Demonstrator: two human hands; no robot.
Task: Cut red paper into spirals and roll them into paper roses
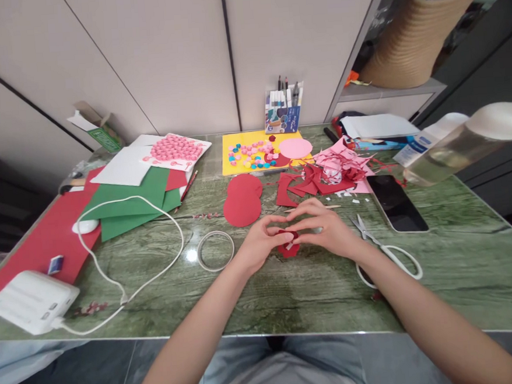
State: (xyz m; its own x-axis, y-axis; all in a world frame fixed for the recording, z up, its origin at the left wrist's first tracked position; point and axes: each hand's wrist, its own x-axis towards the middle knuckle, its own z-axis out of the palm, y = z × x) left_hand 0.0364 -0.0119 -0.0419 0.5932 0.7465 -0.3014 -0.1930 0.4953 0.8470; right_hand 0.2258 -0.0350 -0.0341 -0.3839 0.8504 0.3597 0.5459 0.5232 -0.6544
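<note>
Both of my hands meet over the front middle of the table, closed on a small piece of red paper [288,249] that looks rolled or folded. My left hand [261,238] grips it from the left with thumb and fingers. From the right, my right hand [324,229] pinches the same paper, its fingers bent over the top. Part of the paper is hidden behind the fingertips. Just beyond my hands lie overlapping red paper circles [242,207] and red paper offcuts [286,190]. A thin wooden stick [332,206] rests behind my right hand.
White-handled scissors [389,250] lie partly under my right forearm, near a phone [397,202]. A tape roll [216,251] is left of my hands. A white cable [156,275] loops from a charger [34,301]. Yellow paper [230,141] holds small paper rolls; a bottle [454,149] stands right.
</note>
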